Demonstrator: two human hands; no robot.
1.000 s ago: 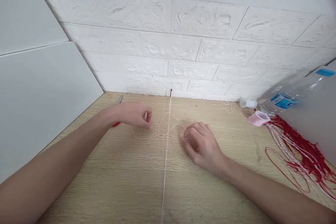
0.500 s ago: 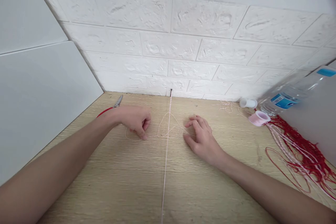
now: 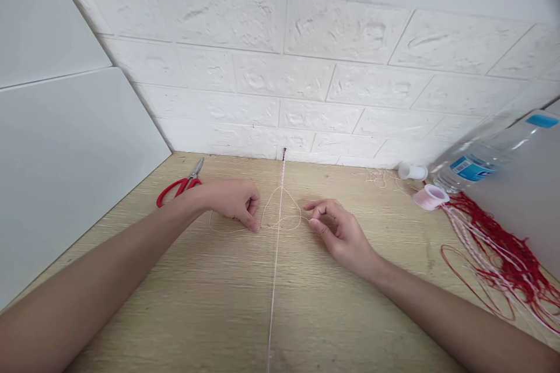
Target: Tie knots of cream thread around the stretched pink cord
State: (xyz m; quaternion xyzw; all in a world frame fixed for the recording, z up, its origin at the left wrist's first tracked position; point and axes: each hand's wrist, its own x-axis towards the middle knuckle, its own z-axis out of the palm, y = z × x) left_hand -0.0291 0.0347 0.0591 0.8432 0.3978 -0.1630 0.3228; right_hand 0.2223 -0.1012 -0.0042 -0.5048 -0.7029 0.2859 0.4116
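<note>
A straight pale cord (image 3: 275,280) runs from the wall edge down the table toward me. Its upper part is a short pink-and-white knotted length (image 3: 283,175), dark at the top end. Around the cord, a thin cream thread (image 3: 300,213) lies in loops crossing it on both sides. My left hand (image 3: 234,201) is closed left of the cord, thumb and forefinger pinching the thread at the loop's left edge. On the other side my right hand (image 3: 343,236) pinches the thread between thumb and forefinger, its other fingers curled.
Red-handled scissors (image 3: 192,175) lie behind my left forearm. At the right stand a white spool (image 3: 412,171), a pink spool (image 3: 431,197) and a water bottle (image 3: 475,166), beside a heap of red and pink cords (image 3: 511,250). A white brick-patterned wall (image 3: 324,78) closes off the back.
My left hand has slid right along the thread toward the cord, uncovering more of the scissors. My right hand's thumb and forefinger have come together on the thread.
</note>
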